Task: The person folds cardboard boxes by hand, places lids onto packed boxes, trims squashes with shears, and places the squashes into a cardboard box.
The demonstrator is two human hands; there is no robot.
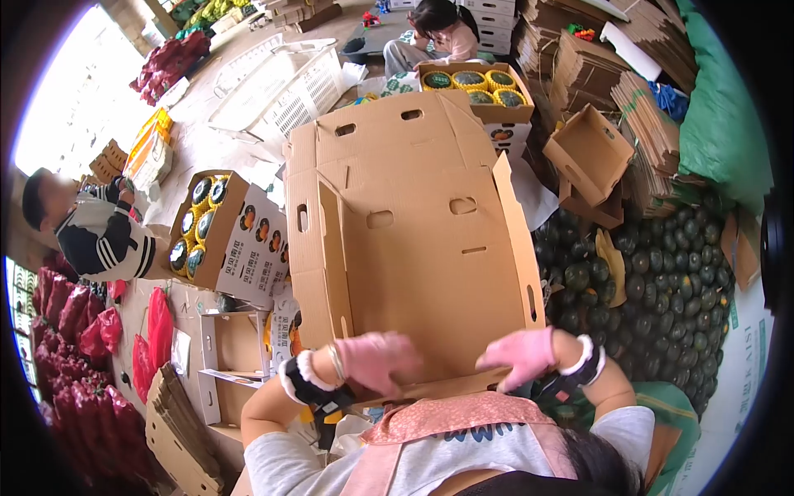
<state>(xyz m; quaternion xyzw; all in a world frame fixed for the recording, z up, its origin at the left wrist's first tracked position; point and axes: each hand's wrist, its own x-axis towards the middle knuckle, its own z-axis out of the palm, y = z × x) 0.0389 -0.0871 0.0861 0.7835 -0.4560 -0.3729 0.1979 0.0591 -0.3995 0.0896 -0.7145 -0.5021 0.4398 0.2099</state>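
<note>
A brown cardboard box [430, 281] lies in front of me with its side walls raised and a wide flap folded out at the far end. My left hand [376, 362], in a pink glove, is over the near left corner, its fingers apart and blurred. My right hand [523, 357], also pink-gloved, hovers at the near right corner with fingers stretched inward and the thumb apart. Below both hands runs the near wall [447, 387] of the box. Whether either hand touches the cardboard is hard to tell.
Boxes of netted green squashes stand left [198, 223] and ahead [475, 83]. Dark green squashes [662, 289] are heaped at right, near an open carton [589, 153]. White crates [281, 87] stand beyond. One person [95, 219] is at left, another [438, 41] sits ahead.
</note>
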